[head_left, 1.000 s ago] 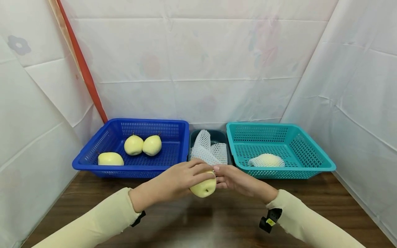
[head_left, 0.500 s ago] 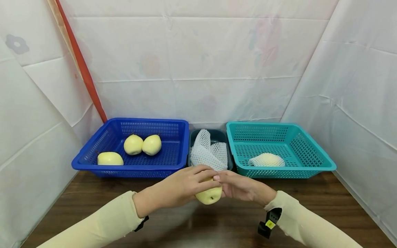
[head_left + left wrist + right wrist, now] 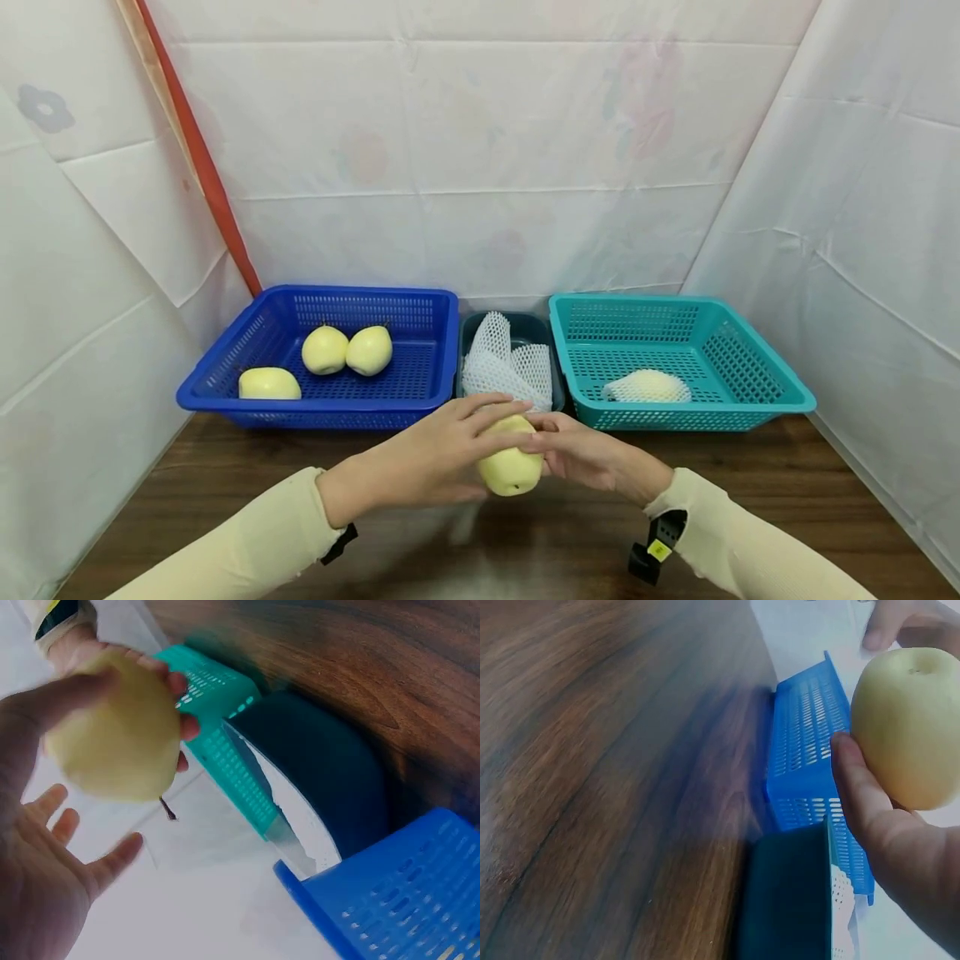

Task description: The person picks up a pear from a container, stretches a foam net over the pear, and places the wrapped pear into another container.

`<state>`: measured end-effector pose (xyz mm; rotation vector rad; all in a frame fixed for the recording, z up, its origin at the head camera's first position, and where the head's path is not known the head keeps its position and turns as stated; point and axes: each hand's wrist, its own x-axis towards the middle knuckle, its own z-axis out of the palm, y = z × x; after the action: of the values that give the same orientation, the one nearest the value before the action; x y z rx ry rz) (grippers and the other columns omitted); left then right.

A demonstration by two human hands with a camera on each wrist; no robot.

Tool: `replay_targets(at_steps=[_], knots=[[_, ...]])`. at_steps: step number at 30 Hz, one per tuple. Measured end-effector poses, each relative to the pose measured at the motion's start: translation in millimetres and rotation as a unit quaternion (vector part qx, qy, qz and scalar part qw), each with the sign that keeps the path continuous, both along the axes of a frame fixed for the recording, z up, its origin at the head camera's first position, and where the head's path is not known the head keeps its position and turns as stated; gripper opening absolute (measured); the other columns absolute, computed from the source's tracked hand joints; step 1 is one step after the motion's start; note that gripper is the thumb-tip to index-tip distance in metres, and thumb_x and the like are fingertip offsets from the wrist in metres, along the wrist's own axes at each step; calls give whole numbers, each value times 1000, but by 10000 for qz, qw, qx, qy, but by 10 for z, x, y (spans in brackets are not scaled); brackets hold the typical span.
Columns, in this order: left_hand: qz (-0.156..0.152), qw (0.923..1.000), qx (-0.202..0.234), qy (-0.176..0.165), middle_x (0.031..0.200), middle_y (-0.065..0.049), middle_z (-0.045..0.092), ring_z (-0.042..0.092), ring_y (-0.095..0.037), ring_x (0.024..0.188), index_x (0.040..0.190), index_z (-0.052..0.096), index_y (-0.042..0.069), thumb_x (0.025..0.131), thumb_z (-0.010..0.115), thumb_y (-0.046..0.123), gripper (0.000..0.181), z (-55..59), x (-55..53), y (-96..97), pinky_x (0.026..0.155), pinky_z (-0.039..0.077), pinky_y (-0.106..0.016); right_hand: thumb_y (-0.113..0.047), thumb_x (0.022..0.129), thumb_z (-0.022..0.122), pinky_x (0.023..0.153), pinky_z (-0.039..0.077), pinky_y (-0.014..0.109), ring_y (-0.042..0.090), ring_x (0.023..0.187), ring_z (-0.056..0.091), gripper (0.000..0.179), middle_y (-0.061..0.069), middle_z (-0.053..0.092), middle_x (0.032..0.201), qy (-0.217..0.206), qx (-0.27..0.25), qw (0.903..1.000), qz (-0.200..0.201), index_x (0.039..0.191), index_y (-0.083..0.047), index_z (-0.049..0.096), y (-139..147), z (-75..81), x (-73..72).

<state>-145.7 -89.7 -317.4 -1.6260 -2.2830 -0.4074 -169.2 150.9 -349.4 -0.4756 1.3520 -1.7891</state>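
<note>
A pale yellow pear [image 3: 512, 471] is up off the table between my two hands, in front of the baskets. My right hand [image 3: 596, 457] holds it from the right side, and in the left wrist view its fingertips [image 3: 189, 727] curl round the far side of the pear. Over the top of the fruit lie the straight fingers of my left hand [image 3: 431, 454], its thumb standing apart below. In the left wrist view the pear's stem [image 3: 168, 810] points away from the palm. The right wrist view shows the pear [image 3: 911, 727] resting against the right hand's thumb side.
A blue basket [image 3: 315, 407] with three bare pears stands at the left. Between it and a teal basket [image 3: 697, 409] sits a small dark bin [image 3: 558, 387] of white foam net sleeves [image 3: 495, 371]. One pear in a net [image 3: 647, 387] lies in the teal basket.
The pear has shifted slightly right and nearer to me. My left fingers have loosened and spread over it, so more of the fruit shows; my right hand keeps hold.
</note>
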Motion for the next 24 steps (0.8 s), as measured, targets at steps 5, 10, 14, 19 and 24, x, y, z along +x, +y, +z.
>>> replay_targets(at_steps=[5,10,14,19,24], knots=[[556,9809,765,-1698,153,-1,24,25,-20,136,150,25,19,65,85,48,108,-54,-40,-57,99,39,-46,-14,87,65,89,48,39,23,105,58,71,14,54,123,461,414,9973,-384,142,10,27,4,-40,20],[1092,9073,1872,-3604,145,-9,32,40,-25,127,147,26,11,71,85,34,99,-238,-28,-34,89,48,-38,-11,82,70,87,49,41,26,107,55,73,16,52,124,960,729,9908,-616,141,6,31,12,-77,42],[1263,8336,2343,-4840,135,-16,41,53,-29,112,139,36,1,76,81,27,82,-368,3,55,81,52,-31,-8,80,71,85,49,40,28,107,52,69,16,51,124,1418,760,9850,-629,138,4,36,14,-97,53],[1402,8054,2381,-5244,120,-11,55,58,-21,101,134,46,1,77,79,30,72,-444,26,148,78,52,-29,-5,78,74,86,49,40,29,108,50,70,17,46,126,2003,629,9752,-698,136,4,36,-8,-115,64],[1247,8188,2581,-4973,111,-10,62,62,-17,96,131,51,-1,76,81,22,66,-466,25,189,76,52,-27,-5,77,77,86,50,40,28,110,50,73,17,45,128,2379,657,9661,-761,136,1,35,-9,-142,54]])
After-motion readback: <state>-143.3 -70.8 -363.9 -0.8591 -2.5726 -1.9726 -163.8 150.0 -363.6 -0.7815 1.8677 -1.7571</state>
